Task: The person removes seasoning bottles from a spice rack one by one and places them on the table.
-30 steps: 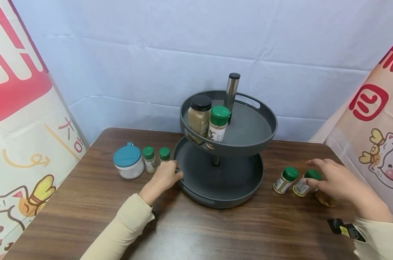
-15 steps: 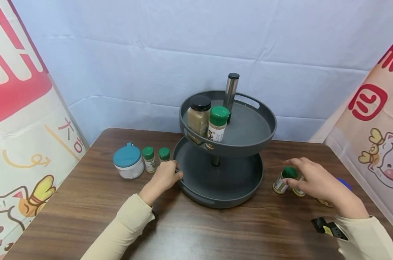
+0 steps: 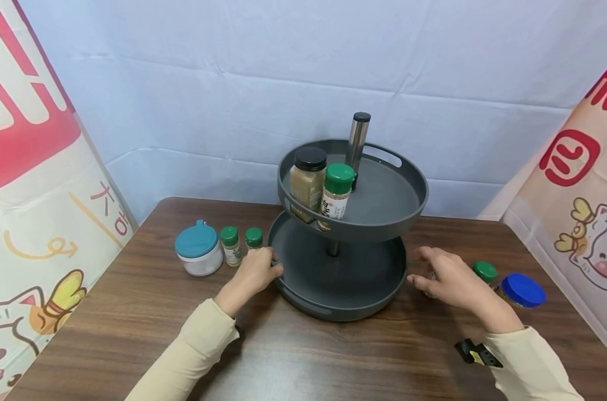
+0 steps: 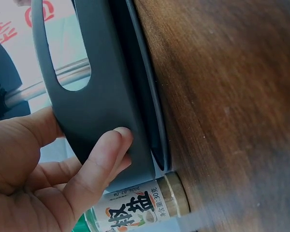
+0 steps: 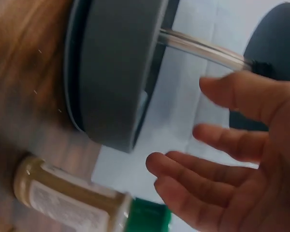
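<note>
A dark grey two-tier turntable rack stands mid-table. My left hand (image 3: 255, 273) grips the rim of its lower tray (image 4: 106, 101) from the left, thumb over the edge and fingers against the outer wall. A small green-capped spice bottle (image 4: 140, 205) stands just beyond those fingers. My right hand (image 3: 451, 278) hovers by the lower tray's right side, with spread, lightly bent fingers and nothing in them. It covers most of one green-capped bottle (image 5: 67, 198), which stands below the fingers in the right wrist view. The upper tray (image 3: 383, 195) bears a black-lidded jar (image 3: 308, 181) and a green-capped shaker (image 3: 337, 192).
Left of the rack are a white jar with a blue-green lid (image 3: 199, 248) and another green-capped bottle (image 3: 231, 246). On the right, behind my right hand, stand a further green-capped bottle (image 3: 485, 271) and a blue-lidded jar (image 3: 523, 289). A steel post (image 3: 357, 136) rises through the rack.
My right hand has moved left, from over the right-hand bottles to the lower tray's right side, uncovering the blue-lidded jar. My left hand keeps its hold, and the rack looks unmoved.
</note>
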`<state>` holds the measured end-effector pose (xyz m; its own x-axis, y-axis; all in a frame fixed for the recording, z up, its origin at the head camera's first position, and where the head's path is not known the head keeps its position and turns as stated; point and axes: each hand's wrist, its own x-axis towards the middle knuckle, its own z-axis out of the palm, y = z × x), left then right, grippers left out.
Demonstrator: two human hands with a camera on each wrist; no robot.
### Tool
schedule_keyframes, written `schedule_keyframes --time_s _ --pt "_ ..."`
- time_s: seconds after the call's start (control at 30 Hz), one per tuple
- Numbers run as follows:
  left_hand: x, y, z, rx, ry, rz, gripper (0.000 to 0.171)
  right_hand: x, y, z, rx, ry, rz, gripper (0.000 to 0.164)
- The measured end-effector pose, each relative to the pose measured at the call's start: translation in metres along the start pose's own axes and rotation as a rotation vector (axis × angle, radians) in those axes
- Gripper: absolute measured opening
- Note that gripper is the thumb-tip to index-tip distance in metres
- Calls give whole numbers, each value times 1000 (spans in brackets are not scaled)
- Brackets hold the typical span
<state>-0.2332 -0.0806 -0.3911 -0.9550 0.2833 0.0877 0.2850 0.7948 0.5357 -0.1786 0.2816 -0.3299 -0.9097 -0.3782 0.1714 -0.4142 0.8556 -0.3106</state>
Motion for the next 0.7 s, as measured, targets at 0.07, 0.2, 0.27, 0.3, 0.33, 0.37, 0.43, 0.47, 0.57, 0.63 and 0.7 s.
schedule_keyframes --time_s 0.07,0.2,0.27,0.3,0.33,0.37,0.43,0.47,0.57,0.63,0.7 --pt "0 0 0 2 0 0 19 1 -1 5 12 25 33 40" --pt "-1 1 -1 0 -4 -4 19 3 -4 16 36 56 127 44" --pt "-1 1 -2 -1 -8 -5 19 4 -4 20 43 55 161 47" --pt "-1 1 -2 -1 -9 -5 19 4 -4 22 47 52 169 48" --pt "-1 1 -2 -2 -10 -6 19 5 -4 23 50 49 175 49" --pt "-1 2 -2 -1 -11 -6 19 5 -4 25 50 47 178 49" --pt "-1 2 -2 -1 -12 -9 18 6 -4 28 49 44 181 49" --pt "-1 2 -2 0 -12 -10 18 7 -5 29 47 45 177 49" --pt "-1 1 -2 -3 -13 -12 18 8 -4 35 29 62 168 49" --pt "-1 1 -2 -7 -12 -11 18 9 -3 39 34 79 165 50" --pt "-1 1 -2 -7 -9 -9 18 10 -2 43 43 89 168 51"
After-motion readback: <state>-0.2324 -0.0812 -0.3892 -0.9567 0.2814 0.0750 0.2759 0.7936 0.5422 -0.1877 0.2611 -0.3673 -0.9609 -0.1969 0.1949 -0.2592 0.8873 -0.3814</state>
